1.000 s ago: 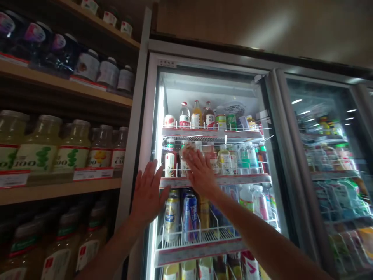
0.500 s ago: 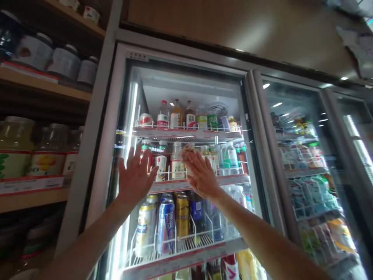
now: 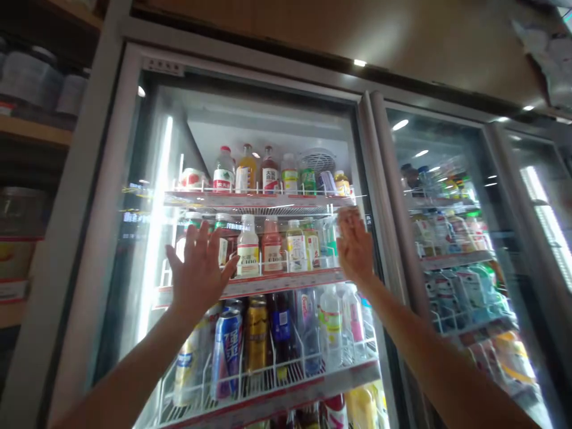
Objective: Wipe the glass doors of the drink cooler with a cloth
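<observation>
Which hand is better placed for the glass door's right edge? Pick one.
Probably the right hand: near that edge, crumpled wad at its fingers; the left hand is farther off.

**Drinks Stand Bright in Lit Rows**

Up on the top shelf (image 3: pixel 268 202), a red-capped bottle (image 3: pixel 224 173) stands beside an orange bottle (image 3: pixel 245 170), with a dark bottle (image 3: pixel 270 173) next along and a round vent (image 3: pixel 319 161) behind the right end! Drop to the middle shelf (image 3: pixel 286 281), and there's a pale bottle (image 3: pixel 247 247) beside a pink bottle (image 3: pixel 271 247). On the lower shelf (image 3: pixel 322 390), a blue can (image 3: pixel 227 351) leans, a gold can (image 3: pixel 257 336) just to its right. A white light tube (image 3: pixel 161 214) blazes down the left side. Far left, blurry jars (image 3: pixel 29 77) sit on a wooden shelf (image 3: pixel 36 129); over right, a neighbouring cooler (image 3: pixel 438 113) shows packed drinks of its own!
</observation>
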`<state>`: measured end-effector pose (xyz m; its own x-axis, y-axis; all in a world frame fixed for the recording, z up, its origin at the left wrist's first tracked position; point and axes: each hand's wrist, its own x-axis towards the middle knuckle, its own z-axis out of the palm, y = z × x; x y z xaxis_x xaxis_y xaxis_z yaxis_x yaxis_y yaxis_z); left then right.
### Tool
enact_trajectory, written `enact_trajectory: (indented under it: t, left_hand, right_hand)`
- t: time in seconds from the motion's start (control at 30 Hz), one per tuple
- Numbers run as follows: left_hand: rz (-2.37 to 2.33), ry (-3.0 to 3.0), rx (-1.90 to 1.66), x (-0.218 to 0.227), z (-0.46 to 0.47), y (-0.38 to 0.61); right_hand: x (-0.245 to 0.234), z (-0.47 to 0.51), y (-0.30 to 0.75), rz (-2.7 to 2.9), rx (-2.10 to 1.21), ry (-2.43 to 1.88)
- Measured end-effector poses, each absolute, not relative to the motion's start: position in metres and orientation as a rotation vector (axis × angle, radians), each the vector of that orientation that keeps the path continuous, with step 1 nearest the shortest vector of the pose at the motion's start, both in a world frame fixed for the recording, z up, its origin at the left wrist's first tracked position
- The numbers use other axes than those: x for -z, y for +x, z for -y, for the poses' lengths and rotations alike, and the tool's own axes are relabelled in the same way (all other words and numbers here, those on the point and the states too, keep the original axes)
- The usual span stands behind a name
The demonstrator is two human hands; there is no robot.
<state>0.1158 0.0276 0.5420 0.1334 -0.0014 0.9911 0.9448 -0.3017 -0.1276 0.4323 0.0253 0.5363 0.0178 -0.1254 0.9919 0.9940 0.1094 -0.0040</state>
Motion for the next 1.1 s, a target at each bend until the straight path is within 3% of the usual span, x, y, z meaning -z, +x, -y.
enact_trajectory:
  t: [0.1,0.27,0.43,0.63,0.8,0.97,1.1]
  left_hand:
    - [0.946,-1.505,1.334,-0.541,-0.028,0.120]
    - [0.947,-1.495,1.343,-0.539,-0.028,0.114]
    - [0.932,-1.492,1.310,-0.539,-0.029,0.114]
    - [0.916,-1.521,1.263,-0.534,-0.028,0.105]
    - [0.852,-1.564,1.199,-0.514,-0.028,0.090]
    - [0.776,-1.562,1.158,-0.491,-0.028,0.077]
    - [0.759,-1.615,1.114,-0.472,-0.027,0.066]
  right_hand:
    - [-0.536,-0.026,0.439,0.986,1.119,-1.039]
    - [-0.517,-0.021,0.427,1.443,1.271,-0.941]
    - [-0.527,-0.020,0.432,1.002,1.121,-1.007]
    - [-0.519,-0.018,0.402,1.508,1.290,-0.928]
    - [-0.518,-0.018,0.399,1.063,1.103,-1.035]
    - [-0.482,-0.013,0.368,1.655,1.294,-0.938]
    - [-0.477,-0.009,0.398,1.159,1.166,-1.043]
